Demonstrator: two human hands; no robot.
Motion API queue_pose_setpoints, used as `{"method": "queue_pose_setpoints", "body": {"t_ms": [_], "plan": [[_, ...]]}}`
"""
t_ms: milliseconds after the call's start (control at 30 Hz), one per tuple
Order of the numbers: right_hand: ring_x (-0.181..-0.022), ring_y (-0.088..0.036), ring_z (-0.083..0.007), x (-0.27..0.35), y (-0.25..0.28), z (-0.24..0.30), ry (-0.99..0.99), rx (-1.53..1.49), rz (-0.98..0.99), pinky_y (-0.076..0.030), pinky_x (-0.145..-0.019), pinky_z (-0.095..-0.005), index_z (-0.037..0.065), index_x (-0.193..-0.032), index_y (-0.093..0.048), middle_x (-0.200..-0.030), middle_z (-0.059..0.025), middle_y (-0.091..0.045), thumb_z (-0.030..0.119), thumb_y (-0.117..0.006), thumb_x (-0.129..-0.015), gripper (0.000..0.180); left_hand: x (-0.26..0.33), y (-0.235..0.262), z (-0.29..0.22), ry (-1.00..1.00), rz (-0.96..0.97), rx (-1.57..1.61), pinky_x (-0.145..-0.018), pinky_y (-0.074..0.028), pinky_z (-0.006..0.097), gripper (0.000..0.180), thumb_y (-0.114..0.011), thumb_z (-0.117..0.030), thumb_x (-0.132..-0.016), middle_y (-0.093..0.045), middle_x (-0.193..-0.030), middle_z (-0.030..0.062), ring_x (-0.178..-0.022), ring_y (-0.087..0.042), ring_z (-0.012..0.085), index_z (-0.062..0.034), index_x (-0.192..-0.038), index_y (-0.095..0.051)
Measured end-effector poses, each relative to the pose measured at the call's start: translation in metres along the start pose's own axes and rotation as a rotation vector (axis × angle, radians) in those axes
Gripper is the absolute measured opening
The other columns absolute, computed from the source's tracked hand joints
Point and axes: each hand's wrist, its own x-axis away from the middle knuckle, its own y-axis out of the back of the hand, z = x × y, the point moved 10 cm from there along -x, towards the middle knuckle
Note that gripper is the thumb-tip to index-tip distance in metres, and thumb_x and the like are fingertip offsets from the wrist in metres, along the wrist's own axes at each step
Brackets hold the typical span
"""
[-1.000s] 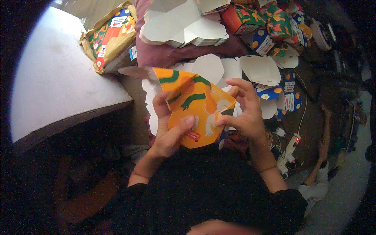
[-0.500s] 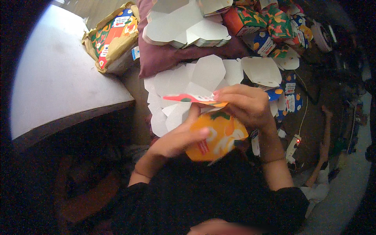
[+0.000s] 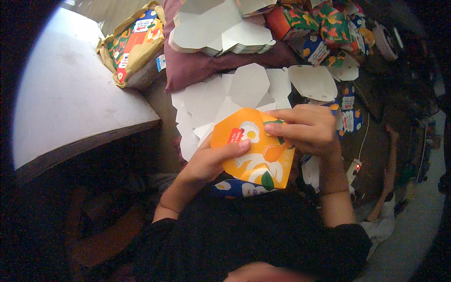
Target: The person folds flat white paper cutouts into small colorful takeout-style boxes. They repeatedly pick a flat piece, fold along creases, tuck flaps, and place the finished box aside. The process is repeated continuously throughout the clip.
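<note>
In front of my chest I hold a printed cardboard box [image 3: 263, 152], partly folded, with an orange panel showing fried egg and fruit pictures turned upward. A blue panel of it shows below. My left hand [image 3: 204, 162] grips its left side, thumb pressed on the orange face and fingers hidden underneath. On the upper right corner lie the bent fingers of my right hand [image 3: 307, 129], pinching the edge; its thumb is hidden. Just beyond the box, several flat white carton blanks [image 3: 249, 87] lie overlapping, plain side up.
A thick stack of white blanks [image 3: 199, 28] rests on a maroon cushion [image 3: 185, 73]. Folded colourful boxes [image 3: 291, 21] are piled at the far right. Left are a white tabletop [image 3: 70, 89] and a torn brown paper package [image 3: 134, 44]. A power strip [image 3: 353, 170] lies right, near another person's limb [image 3: 391, 160].
The box has turned so that its orange panel lies flatter and faces up; the red-and-white edge no longer shows. My right hand has shifted slightly right and down the edge.
</note>
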Motion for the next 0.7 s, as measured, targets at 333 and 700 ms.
{"method": "queue_pose_setpoints", "body": {"t_ms": [333,700], "plan": [[-0.086,-0.065,-0.0213,0.023,-0.014,-0.024,-0.454,-0.264,-0.128,-0.052,-0.076,-0.0302,0.003,-0.101,-0.066,-0.105,-0.0159,-0.064,0.013,-0.066,-0.078,0.026,0.000,-0.004,-0.008,-0.101,0.096,-0.039,-0.088,-0.046,0.031,0.050,-0.063,-0.013,-0.084,-0.054,-0.114,0.0099,-0.103,-0.056,0.0172,-0.0022,-0.125,-0.038],[-0.091,-0.062,-0.0154,0.054,0.005,-0.032,-0.589,-0.946,-0.743,-0.044,-0.091,-0.0327,-0.006,-0.116,-0.054,-0.091,-0.0147,-0.067,0.012,-0.063,-0.082,0.040,-0.022,-0.052,-0.025,-0.258,0.770,0.645,-0.111,-0.016,0.046,0.098,-0.037,-0.076,-0.077,-0.032,-0.140,0.0167,-0.130,-0.032,0.0313,-0.0059,-0.141,-0.016]]}}
